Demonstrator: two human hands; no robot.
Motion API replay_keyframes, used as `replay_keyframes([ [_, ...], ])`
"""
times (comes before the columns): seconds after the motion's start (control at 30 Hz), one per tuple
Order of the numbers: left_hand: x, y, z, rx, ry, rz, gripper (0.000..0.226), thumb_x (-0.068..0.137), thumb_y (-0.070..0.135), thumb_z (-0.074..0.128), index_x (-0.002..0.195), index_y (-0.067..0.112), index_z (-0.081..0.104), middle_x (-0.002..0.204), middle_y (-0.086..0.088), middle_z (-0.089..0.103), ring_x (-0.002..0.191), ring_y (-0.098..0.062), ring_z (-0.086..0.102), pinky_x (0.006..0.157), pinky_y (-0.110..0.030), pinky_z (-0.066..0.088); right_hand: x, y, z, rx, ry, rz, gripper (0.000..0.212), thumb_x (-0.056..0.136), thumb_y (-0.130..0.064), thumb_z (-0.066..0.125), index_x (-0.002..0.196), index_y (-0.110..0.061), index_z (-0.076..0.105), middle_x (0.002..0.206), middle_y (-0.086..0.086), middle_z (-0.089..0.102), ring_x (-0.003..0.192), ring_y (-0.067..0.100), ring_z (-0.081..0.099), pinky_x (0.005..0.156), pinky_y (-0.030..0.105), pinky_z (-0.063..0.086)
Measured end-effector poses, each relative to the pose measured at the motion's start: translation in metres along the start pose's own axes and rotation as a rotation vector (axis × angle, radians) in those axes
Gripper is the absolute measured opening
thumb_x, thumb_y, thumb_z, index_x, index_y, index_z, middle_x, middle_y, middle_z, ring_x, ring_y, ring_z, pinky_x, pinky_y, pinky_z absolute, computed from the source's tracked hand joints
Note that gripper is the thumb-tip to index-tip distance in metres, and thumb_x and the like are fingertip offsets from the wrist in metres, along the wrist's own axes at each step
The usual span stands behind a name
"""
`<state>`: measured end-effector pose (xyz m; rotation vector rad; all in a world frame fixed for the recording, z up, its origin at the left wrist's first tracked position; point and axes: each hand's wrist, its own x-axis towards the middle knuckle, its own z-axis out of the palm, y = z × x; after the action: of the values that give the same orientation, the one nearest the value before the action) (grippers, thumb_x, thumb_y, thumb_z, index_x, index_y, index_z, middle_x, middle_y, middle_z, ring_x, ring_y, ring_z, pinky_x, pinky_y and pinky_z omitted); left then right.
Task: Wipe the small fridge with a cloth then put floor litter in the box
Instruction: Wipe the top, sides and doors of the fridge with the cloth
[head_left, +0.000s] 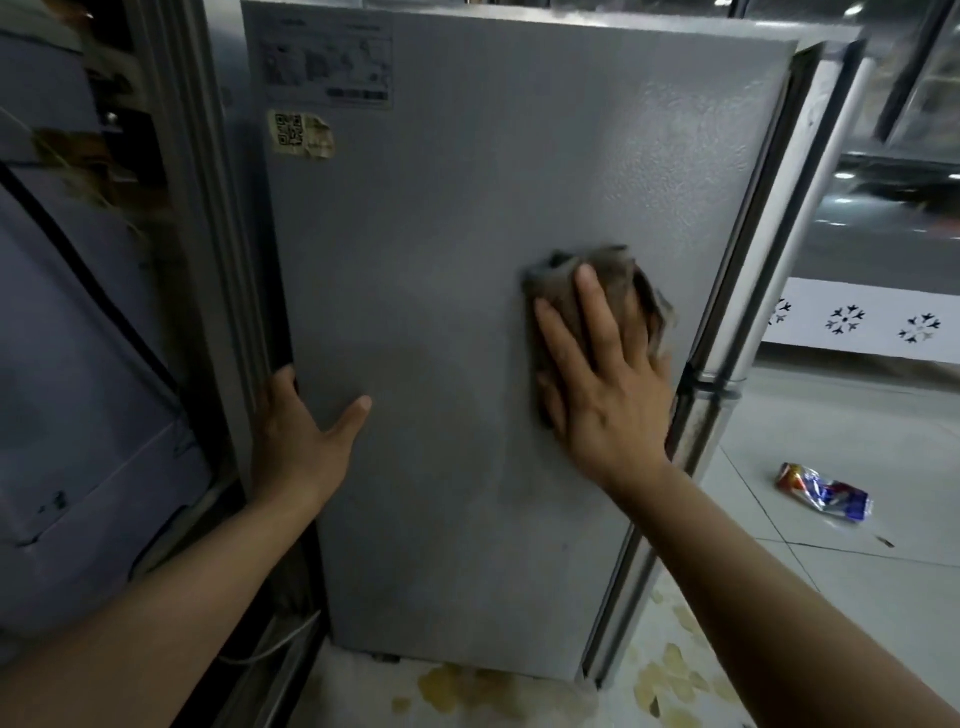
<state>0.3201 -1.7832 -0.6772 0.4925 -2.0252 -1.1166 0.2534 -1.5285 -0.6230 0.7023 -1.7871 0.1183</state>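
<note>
Wiping was in hand: the right hand (605, 384) pressed the cloth (597, 296) flat-fingered on the fridge (441, 260) side; the left hand (298, 441), fingers straight, steadied its edge. Litter (823, 493) waited on the floor; next probably further strokes.

Place: looking like a shop or appliance showroom, though this is not certain
Appliances: a small grey fridge (467, 312) is standing close beside another grey unit (78, 364), with glass-fronted cabinets (924, 78) showing behind
Display piece: a white panel (857, 322) printed with snowflake marks is running along the right side
Floor: pale glossy tiles (857, 597) are reflecting light, with yellowish stains near the fridge base
Labels: a rating sheet (327, 62) and a torn QR sticker (301, 136) are sitting on the fridge side
</note>
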Motion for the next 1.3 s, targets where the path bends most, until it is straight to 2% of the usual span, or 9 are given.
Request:
replay_keyframes([
  [0.13,-0.004,-0.009,0.001,-0.061,-0.037,-0.037,0.068,0.076,0.044,0.069,0.131,0.021,0.036,0.132,-0.006,0.048,0.114,-0.025,0.052,0.094,-0.042,0.047,-0.008,-0.034,0.018,0.024,0.014,-0.03,0.053,0.092,-0.038,0.046,0.142,-0.02,0.038,0.153,0.004,0.025,0.14,0.035,0.019,0.114,0.052,0.01],
  [0.3,0.0,-0.012,-0.002,-0.076,-0.063,-0.043,0.066,0.073,0.043,0.072,0.126,0.021,0.037,0.13,-0.007,0.046,0.112,-0.025,0.052,0.094,-0.044,0.047,-0.069,-0.057,0.029,-0.002,-0.318,-0.51,0.054,0.087,-0.028,0.047,0.14,-0.017,0.042,0.151,-0.002,0.029,0.131,0.035,0.041,0.103,0.054,0.038],
  [0.4,0.004,-0.017,-0.004,-0.117,-0.087,-0.052,0.058,0.077,0.03,0.072,0.124,0.02,0.041,0.128,-0.007,0.05,0.112,-0.024,0.053,0.096,-0.045,0.046,-0.056,-0.055,0.024,-0.069,-0.4,-0.616,0.068,0.077,-0.024,0.045,0.144,-0.019,0.031,0.154,-0.003,0.026,0.132,0.034,0.039,0.106,0.052,0.032],
  [0.57,-0.003,-0.031,-0.011,-0.207,-0.162,-0.078,0.044,0.079,0.005,0.064,0.11,0.029,0.043,0.112,0.006,0.053,0.097,-0.01,0.051,0.072,-0.016,0.041,0.024,-0.068,0.024,0.027,-0.17,-0.377,0.058,0.088,-0.023,0.041,0.145,-0.021,0.033,0.154,0.001,0.02,0.133,0.035,0.033,0.109,0.052,0.021],
  [0.67,-0.002,-0.041,-0.018,-0.219,-0.204,-0.062,0.041,0.078,0.001,0.064,0.107,0.026,0.048,0.104,0.007,0.056,0.093,-0.01,0.054,0.071,-0.016,0.04,0.03,-0.092,0.034,0.026,-0.112,-0.208,0.061,0.087,-0.022,0.046,0.146,-0.022,0.031,0.156,0.0,0.019,0.136,0.034,0.027,0.109,0.053,0.021],
  [0.93,-0.012,-0.064,-0.027,-0.281,-0.306,-0.09,0.048,0.079,-0.011,0.054,0.104,0.03,0.054,0.103,0.008,0.061,0.1,-0.012,0.059,0.089,-0.029,0.048,-0.018,-0.126,0.042,-0.12,-0.48,-0.726,0.064,0.078,-0.023,0.05,0.141,-0.02,0.042,0.151,-0.003,0.035,0.127,0.029,0.049,0.108,0.047,0.032],
  [1.03,-0.01,-0.067,-0.027,-0.333,-0.357,-0.142,0.042,0.081,-0.008,0.056,0.104,0.027,0.056,0.098,0.009,0.061,0.093,-0.011,0.061,0.085,-0.025,0.048,0.019,-0.128,0.042,-0.05,-0.371,-0.67,0.055,0.084,-0.02,0.039,0.138,-0.02,0.046,0.151,0.001,0.034,0.123,0.033,0.05,0.103,0.048,0.037],
  [1.2,-0.01,-0.082,-0.03,-0.393,-0.452,-0.229,0.041,0.081,-0.019,0.046,0.101,0.016,0.055,0.088,0.007,0.06,0.074,0.006,0.06,0.064,-0.004,0.046,0.075,-0.151,0.056,0.009,-0.107,-0.401,0.046,0.092,-0.022,0.043,0.138,-0.019,0.047,0.15,0.004,0.036,0.132,0.035,0.033,0.108,0.054,0.022],
  [1.3,-0.014,-0.093,-0.028,-0.435,-0.444,-0.316,0.043,0.082,-0.023,0.038,0.109,0.008,0.05,0.09,0.002,0.058,0.081,-0.003,0.059,0.065,-0.008,0.049,0.047,-0.162,0.07,0.023,-0.147,-0.501,0.043,0.09,-0.021,0.043,0.131,-0.018,0.055,0.147,0.005,0.042,0.132,0.035,0.033,0.109,0.053,0.018],
])
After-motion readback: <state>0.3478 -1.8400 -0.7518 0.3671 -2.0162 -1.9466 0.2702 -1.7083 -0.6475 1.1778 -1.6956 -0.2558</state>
